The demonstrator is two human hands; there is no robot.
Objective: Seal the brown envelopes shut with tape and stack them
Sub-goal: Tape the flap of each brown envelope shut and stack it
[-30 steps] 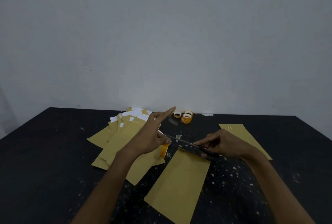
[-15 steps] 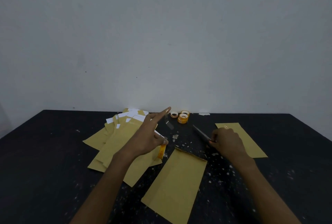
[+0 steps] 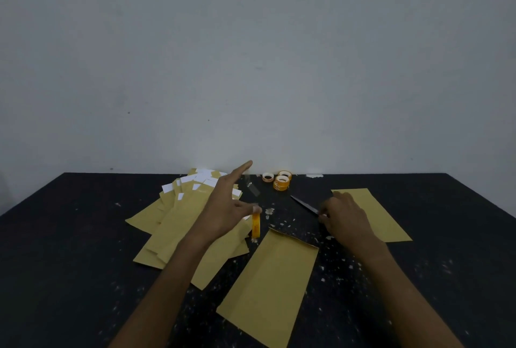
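Envelope [image 3: 269, 286] to be sealed lies flat in the near middle of the bench [image 3: 83, 236]. Just past its far left corner the left hand [image 3: 223, 208] pinches the tape roll [image 3: 255, 225], forefinger straight, a cut strip [image 3: 253, 189] dangling from it. That strip could curl onto itself or catch the pile [image 3: 178, 224] at left. The right hand [image 3: 346, 217] is curled on the scissors [image 3: 304, 204], over a lone envelope [image 3: 377, 208] toward the right edge.

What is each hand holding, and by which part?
Left hand pinches the tape roll at its top edge; a clear strip hangs from its index fingertip. Right hand grips the scissors at the handle end.
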